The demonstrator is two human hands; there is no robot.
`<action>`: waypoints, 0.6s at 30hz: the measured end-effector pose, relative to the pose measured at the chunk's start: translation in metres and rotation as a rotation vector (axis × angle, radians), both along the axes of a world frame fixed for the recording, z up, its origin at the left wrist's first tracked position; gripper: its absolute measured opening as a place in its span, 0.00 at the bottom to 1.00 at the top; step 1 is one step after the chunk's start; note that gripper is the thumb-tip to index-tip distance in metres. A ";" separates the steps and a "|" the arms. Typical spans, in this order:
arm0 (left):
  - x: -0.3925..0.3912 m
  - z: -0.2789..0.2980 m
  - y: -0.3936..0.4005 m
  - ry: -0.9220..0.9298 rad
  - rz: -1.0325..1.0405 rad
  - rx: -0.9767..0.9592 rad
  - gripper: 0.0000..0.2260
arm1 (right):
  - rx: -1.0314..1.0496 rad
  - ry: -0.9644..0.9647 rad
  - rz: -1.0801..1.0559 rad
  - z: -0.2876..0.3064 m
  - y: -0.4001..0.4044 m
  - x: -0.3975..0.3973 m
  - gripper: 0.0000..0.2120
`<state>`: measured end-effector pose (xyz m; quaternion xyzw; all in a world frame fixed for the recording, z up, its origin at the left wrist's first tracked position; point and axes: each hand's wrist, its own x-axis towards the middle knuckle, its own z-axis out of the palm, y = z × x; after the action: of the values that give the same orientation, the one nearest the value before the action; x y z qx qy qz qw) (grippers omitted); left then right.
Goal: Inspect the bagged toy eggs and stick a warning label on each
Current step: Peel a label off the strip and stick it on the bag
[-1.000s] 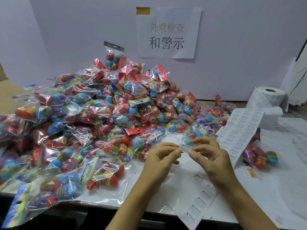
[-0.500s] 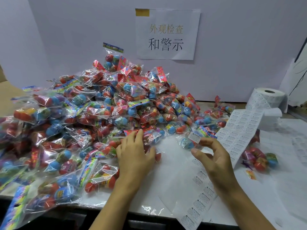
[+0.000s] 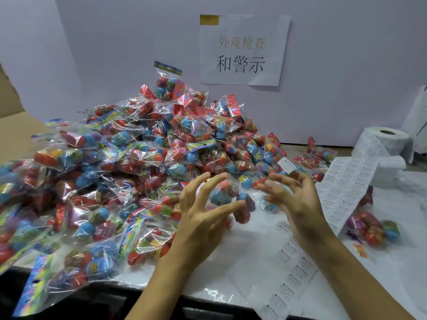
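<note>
A big pile of clear bags of coloured toy eggs (image 3: 129, 158) covers the left and middle of the white table (image 3: 231, 269). My left hand (image 3: 201, 218) holds one bag of toy eggs (image 3: 227, 195) just above the table, between its spread fingers and thumb; the bag is blurred. My right hand (image 3: 293, 199) hovers right beside that bag with its fingers spread. A small white warning label (image 3: 286, 165) sticks to one of its raised fingertips. A strip of warning labels (image 3: 346, 188) runs from the label roll (image 3: 383, 139) down past my right wrist.
A separate bag of eggs (image 3: 372, 229) lies at the right, beyond the strip. A paper sign (image 3: 242, 49) hangs on the white back wall. Peeled backing paper (image 3: 286, 278) reaches the table's front edge. Brown cardboard (image 3: 13, 132) shows at far left.
My left hand reached into the pile and has lifted one bag towards my right hand. My right hand peeled a label off the strip and now carries it on a fingertip.
</note>
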<state>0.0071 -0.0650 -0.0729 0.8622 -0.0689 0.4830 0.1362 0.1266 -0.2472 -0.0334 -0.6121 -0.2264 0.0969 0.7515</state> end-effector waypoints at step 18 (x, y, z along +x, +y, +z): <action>-0.004 -0.005 -0.006 0.216 -0.324 -0.982 0.25 | 0.258 0.253 -0.017 -0.018 0.038 -0.019 0.24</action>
<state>0.0036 -0.0708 -0.0775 0.7199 0.0474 0.3396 0.6034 0.1080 -0.2090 -0.0515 -0.4955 -0.1357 0.1370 0.8469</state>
